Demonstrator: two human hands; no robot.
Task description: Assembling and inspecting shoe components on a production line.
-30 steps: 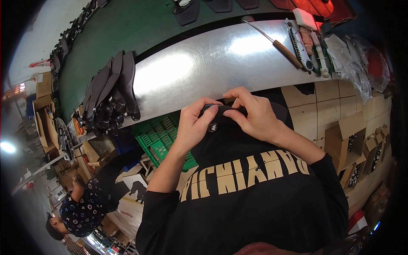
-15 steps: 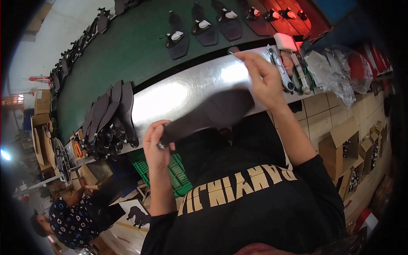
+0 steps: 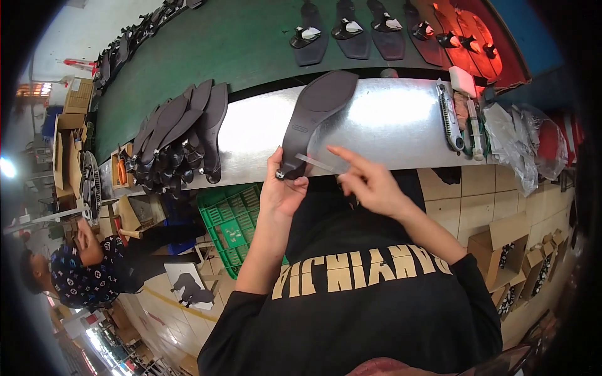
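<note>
A dark brown sandal [image 3: 313,113] is held by the heel end in my left hand [image 3: 283,197], its sole turned up and its toe pointing away over the metal worktop [image 3: 376,128]. Fingers and thumb of that hand close round the end, near a small shiny ornament. My right hand [image 3: 375,189] pinches a thin, pale, flat strip [image 3: 315,163], with its index finger stretched out. The strip's far tip meets or nearly meets the sandal close to the left hand; contact is unclear. What the strip is made of cannot be told.
A heap of similar sandals [image 3: 172,128] lies at the left. Beyond is a green belt [image 3: 251,47] with a row of sandals, some under red light. A utility knife [image 3: 450,122], a white block [image 3: 463,81] and plastic bags [image 3: 511,138] lie right. A green crate [image 3: 229,225] stands below; a co-worker [image 3: 81,263] is at left.
The sandal has swung from lying crosswise to upright in view, sole showing. My right hand has come down from the worktop's far edge toward the sandal's heel, bringing the strip.
</note>
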